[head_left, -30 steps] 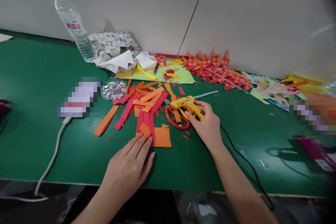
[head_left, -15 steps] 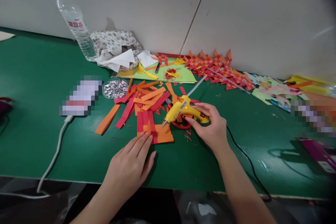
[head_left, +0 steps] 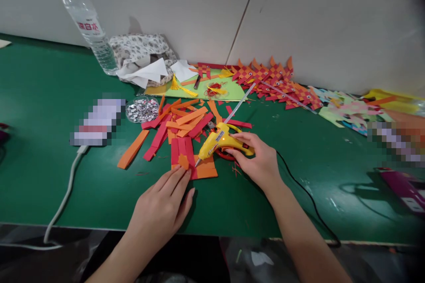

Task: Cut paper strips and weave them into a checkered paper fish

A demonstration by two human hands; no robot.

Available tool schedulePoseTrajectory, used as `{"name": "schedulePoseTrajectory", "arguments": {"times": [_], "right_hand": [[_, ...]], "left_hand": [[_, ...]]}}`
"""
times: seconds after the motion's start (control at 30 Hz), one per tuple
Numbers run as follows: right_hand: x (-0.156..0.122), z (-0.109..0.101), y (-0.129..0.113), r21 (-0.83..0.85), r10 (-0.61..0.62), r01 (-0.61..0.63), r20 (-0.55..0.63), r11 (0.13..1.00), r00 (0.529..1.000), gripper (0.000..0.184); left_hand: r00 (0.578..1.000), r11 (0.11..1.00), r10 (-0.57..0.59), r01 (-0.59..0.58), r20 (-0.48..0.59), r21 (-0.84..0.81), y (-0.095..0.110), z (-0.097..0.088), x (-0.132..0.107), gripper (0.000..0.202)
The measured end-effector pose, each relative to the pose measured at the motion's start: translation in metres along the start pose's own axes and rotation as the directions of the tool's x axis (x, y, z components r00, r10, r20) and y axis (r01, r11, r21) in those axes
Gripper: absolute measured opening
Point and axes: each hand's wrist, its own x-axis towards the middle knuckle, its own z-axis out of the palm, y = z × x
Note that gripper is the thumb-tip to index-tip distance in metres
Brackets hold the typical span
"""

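My right hand (head_left: 257, 159) grips a yellow hot glue gun (head_left: 219, 139), tilted down to the left, its nozzle just over a red and orange paper piece (head_left: 194, 163). A clear glue stick sticks out of the gun's back. My left hand (head_left: 164, 205) lies flat on the green table (head_left: 49, 177), fingers stretched out, fingertips pressing the near edge of that paper piece. Red-handled scissors (head_left: 226, 154) lie under the gun. Loose red and orange paper strips (head_left: 179, 124) are piled just behind.
A water bottle (head_left: 88, 24) and a patterned cloth bag (head_left: 142, 51) stand by the wall. A dish of googly eyes (head_left: 143, 109), a green sheet (head_left: 212, 90), woven paper fish (head_left: 275, 79), a white cable (head_left: 63, 203) and the gun's black cord (head_left: 308, 199) lie around.
My right hand lifted the glue gun off the table, swung it left and tipped its nozzle down onto the paper piece. My left hand stayed on the paper.
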Motion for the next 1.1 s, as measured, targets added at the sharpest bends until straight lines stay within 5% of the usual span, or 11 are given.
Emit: {"name": "schedulePoseTrajectory", "arguments": {"times": [0.67, 1.1], "right_hand": [[-0.0002, -0.0037, -0.0046, -0.014, 0.000, -0.001, -0.047, 1.000, 0.999, 0.032], [-0.0053, -0.0031, 0.0009, -0.092, -0.139, 0.127, -0.140, 0.988, 0.980, 0.029]], "left_hand": [[1.000, 1.000, -0.017, 0.018, 0.022, -0.014, -0.0004, 0.0016, -0.0023, 0.029], [1.000, 1.000, -0.016, 0.016, 0.013, -0.008, -0.0002, 0.0009, -0.0022, 0.028]]}}
